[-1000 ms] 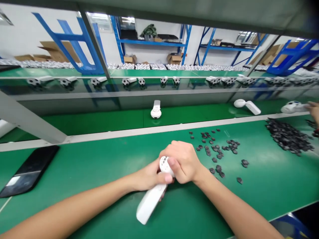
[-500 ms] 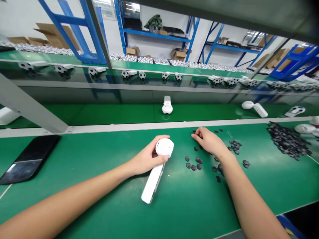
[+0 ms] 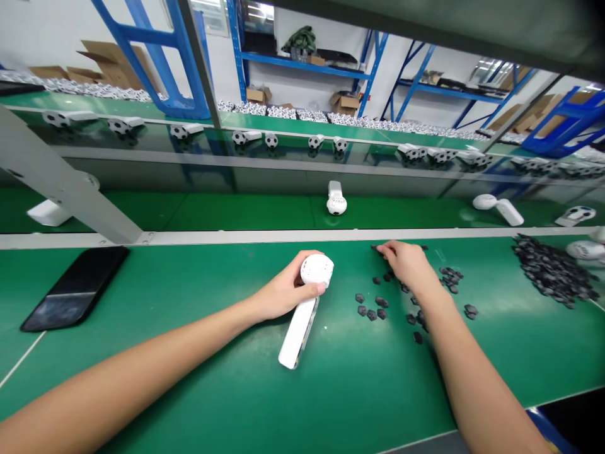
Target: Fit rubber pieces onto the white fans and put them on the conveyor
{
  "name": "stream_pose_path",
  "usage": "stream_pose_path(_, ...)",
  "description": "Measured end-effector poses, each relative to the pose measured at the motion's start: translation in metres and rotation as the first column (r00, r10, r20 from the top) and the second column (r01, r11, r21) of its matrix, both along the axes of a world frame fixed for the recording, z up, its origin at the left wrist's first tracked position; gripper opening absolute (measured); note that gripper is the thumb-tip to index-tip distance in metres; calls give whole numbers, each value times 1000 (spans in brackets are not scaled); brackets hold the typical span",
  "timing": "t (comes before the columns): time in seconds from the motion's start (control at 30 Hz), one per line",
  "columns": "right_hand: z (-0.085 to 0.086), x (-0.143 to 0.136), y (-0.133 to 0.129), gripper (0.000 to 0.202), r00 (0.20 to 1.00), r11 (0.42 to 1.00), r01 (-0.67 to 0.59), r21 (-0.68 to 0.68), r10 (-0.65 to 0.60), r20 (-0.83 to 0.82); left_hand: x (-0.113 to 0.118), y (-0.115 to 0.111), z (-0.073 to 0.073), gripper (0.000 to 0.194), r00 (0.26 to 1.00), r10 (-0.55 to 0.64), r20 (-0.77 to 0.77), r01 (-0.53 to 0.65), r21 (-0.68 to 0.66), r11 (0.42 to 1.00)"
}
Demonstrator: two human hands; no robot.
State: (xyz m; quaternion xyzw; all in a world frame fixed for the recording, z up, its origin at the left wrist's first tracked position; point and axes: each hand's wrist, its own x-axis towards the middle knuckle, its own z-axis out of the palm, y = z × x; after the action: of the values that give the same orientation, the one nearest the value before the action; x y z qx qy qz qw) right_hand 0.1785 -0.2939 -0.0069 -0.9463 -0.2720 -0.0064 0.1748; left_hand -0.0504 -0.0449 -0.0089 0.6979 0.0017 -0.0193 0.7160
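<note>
My left hand (image 3: 288, 289) is closed around the neck of a white handheld device with a rounded head (image 3: 316, 270) and a long flat handle (image 3: 297, 334). The handle slants down toward me, just above or on the green tabletop; which one I cannot tell. My right hand (image 3: 405, 261) is bent into a pinch at the far side of the loose pieces. A small black piece (image 3: 374, 247) shows at its fingertips. Several more black pentagonal pieces (image 3: 372, 314) lie scattered between my hands and partly under my right forearm.
A large heap of black pieces (image 3: 551, 271) lies at the right. A dark phone-like slab (image 3: 75, 290) rests at the left. Beyond the pale rail (image 3: 246, 236), a green belt (image 3: 227, 211) carries white devices (image 3: 336, 200). Football-patterned units (image 3: 239, 137) line the far bench. A metal post (image 3: 70, 180) stands front left.
My right hand has tightened its pinch around a black piece at the far edge. The view has shifted slightly; my left hand keeps holding the white device.
</note>
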Motion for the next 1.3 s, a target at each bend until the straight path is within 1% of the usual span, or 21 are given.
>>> stream_pose_path(0.1, 1, 3, -1, 27, 1000, 1000, 11, 5, -11, 19, 0, 0, 0, 59, 1000, 11, -4, -11, 10, 1000)
stream_pose_path(0.2, 5, -6, 1, 24, 1000, 999, -1, 39, 1, 6, 0, -1, -1, 59, 999, 33, -8, -33, 10, 999)
stream_pose_path(0.23, 7, -13, 4, 23, 1000, 997, -17, 70, 18, -15, 0, -1, -1, 59, 999, 47, -10, -47, 12, 999)
stream_pose_path(0.3, 14, -34, 14, 21, 987, 979, -75, 192, 100, -123, 1, -2, -2, 58, 996, 88, -14, -87, 24, 996)
stream_pose_path(0.33, 18, -47, 20, 22, 959, 943, -102, 317, 178, -221, 1, -3, -2, 58, 994, 110, -17, -110, 27, 994)
stream_pose_path(0.37, 22, -61, 26, 23, 908, 893, -113, 437, 272, -320, 2, -4, -2, 56, 991, 130, -21, -129, 22, 991)
stream_pose_path(0.4, 27, -75, 32, 25, 860, 852, -119, 510, 345, -375, 2, -4, -2, 54, 989, 146, -27, -146, 7, 989)
stream_pose_path(0.47, 34, -100, 42, 25, 785, 791, -170, 587, 469, -405, 3, -6, -1, 50, 985, 169, -40, -171, -44, 984)
stream_pose_path(0.5, 36, -110, 46, 24, 765, 777, -208, 595, 508, -396, 3, -7, -1, 49, 983, 178, -41, -180, -62, 982)
stream_pose_path(0.53, 37, -117, 48, 23, 761, 769, -243, 592, 529, -375, 3, -8, 0, 49, 982, 186, -36, -188, -69, 980)
stream_pose_path(0.6, 35, -127, 52, 20, 788, 769, -290, 569, 530, -314, 2, -9, 0, 50, 980, 200, -17, -201, -50, 978)
stream_pose_path(0.73, 25, -136, 59, 18, 862, 769, -298, 566, 472, -187, 1, -11, -1, 50, 973, 229, 44, -230, 16, 973)
stream_pose_path(0.8, 20, -139, 61, 15, 883, 761, -311, 570, 454, -124, 1, -12, -2, 56, 968, 232, 94, -236, 34, 971)
stream_pose_path(0.87, 17, -141, 63, 12, 892, 756, -328, 566, 445, -76, 1, -13, 0, 68, 969, 222, 105, -226, 30, 974)
stream_pose_path(0.9, 15, -142, 64, 10, 894, 755, -331, 566, 442, -67, 1, -13, 1, 73, 972, 215, 94, -218, 22, 976)
stream_pose_path(0.97, 14, -143, 64, 9, 895, 752, -317, 578, 439, -80, 0, -14, 3, 75, 974, 215, 74, -216, 14, 976)
stream_pose_path(1.07, 15, -143, 64, 12, 887, 748, -277, 603, 441, -140, 0, -14, 6, 72, 975, 214, 65, -217, 34, 976)
stream_pose_path(1.17, 18, -143, 63, 13, 883, 760, -260, 595, 437, -172, 0, -14, 6, 69, 978, 203, 42, -206, 81, 975)
stream_pose_path(1.3, 19, -144, 63, 10, 896, 774, -279, 569, 423, -136, 0, -13, 5, 69, 977, 210, 24, -211, 110, 971)
